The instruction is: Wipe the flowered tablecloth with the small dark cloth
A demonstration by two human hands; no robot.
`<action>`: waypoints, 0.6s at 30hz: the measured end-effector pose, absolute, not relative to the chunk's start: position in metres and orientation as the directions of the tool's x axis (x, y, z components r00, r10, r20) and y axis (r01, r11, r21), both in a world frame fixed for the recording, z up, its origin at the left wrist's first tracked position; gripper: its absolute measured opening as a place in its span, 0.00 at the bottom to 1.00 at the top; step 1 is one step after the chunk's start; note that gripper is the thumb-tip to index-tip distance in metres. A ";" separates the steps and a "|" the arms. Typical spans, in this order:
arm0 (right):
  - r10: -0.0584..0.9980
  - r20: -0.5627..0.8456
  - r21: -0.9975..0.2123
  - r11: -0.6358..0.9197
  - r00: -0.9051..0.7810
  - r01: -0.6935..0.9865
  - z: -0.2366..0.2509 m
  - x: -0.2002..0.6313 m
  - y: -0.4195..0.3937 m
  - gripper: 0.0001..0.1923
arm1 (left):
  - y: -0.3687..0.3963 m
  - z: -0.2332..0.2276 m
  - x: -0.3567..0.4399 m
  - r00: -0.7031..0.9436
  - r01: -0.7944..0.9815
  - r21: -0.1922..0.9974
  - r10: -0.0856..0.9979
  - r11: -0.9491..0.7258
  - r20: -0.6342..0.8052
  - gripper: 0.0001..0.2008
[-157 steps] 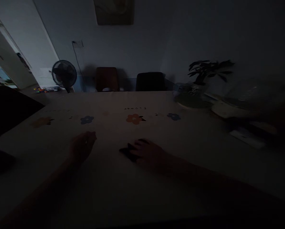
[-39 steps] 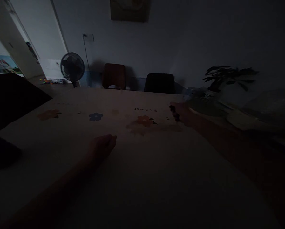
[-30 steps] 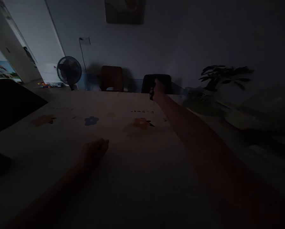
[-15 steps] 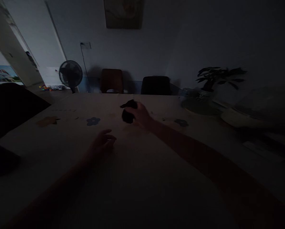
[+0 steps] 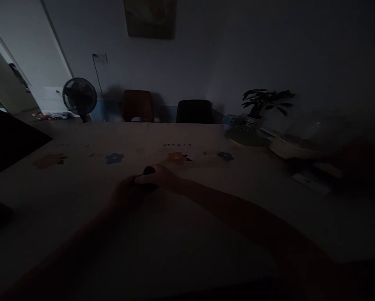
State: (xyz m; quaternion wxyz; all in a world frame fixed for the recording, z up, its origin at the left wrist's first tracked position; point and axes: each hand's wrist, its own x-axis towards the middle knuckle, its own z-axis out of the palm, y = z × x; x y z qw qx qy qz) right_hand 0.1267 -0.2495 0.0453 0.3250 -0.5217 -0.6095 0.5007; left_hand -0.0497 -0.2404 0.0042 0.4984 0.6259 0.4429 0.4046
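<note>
On the bench [image 5: 206, 234], covered by a smooth flower-printed cloth, the left hand [image 5: 124, 196] and right hand [image 5: 157, 179] meet. Right fingers curl around a small dark rounded object [image 5: 149, 170], held just above the cloth; left fingers' state cannot be told. 0.5 s ago the right hand held it farther out. Beyond stand 2 chairs [image 5: 137, 106] and a fan [image 5: 80, 96].

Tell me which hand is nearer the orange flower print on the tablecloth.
Right. The right hand lies just short of the orange flower print; the left hand rests farther back and to its left.
</note>
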 end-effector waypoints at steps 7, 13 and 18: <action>0.873 -0.134 -0.985 -0.065 -0.469 0.162 0.047 0.121 -0.262 0.38 | -0.243 0.002 -0.053 0.245 0.320 0.864 0.915 -0.388 0.321 0.21; 0.903 -0.167 -0.986 -0.151 -0.396 0.071 0.054 0.154 -0.254 0.29 | -0.235 0.018 -0.059 0.149 0.283 0.888 0.931 -0.363 0.333 0.17; 0.965 -0.173 -0.971 -0.133 -0.197 0.200 0.047 0.148 -0.248 0.14 | -0.236 0.026 -0.058 0.069 0.231 0.910 0.938 -0.345 0.338 0.17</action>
